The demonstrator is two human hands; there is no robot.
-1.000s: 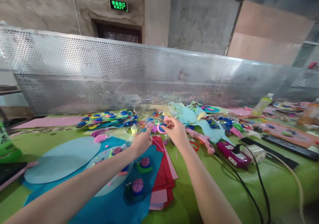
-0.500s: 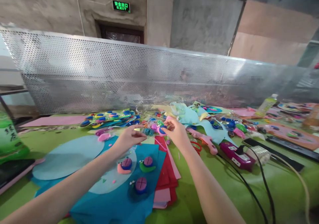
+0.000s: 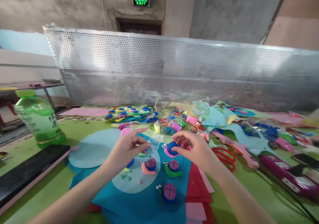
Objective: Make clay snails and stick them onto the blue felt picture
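My right hand [image 3: 191, 147] grips a clay snail [image 3: 171, 149] with a blue shell and pink body, above the blue paper [image 3: 174, 214]. My left hand [image 3: 131, 147] hangs over the pale blue circle [image 3: 134, 185], fingers curved and apart, with nothing visible between them. On the circle lies a snail with a salmon body and purple shell [image 3: 150, 165]. To its right on the blue paper are a green snail [image 3: 173, 173] and a dark-bodied snail with a purple-topped shell [image 3: 169, 192].
A green bottle [image 3: 41, 121] and a black phone [image 3: 32, 170] are at the left. Red scissors [image 3: 225, 157], a pink glue gun [image 3: 239, 147] and a purple power strip [image 3: 289, 174] lie at the right. Decorated discs [image 3: 129, 112] and clay packets [image 3: 169, 130] sit farther back.
My right hand has brought the blue and pink snail nearer, from the clay packets to above the blue paper. The view has turned left, showing more of the green bottle.
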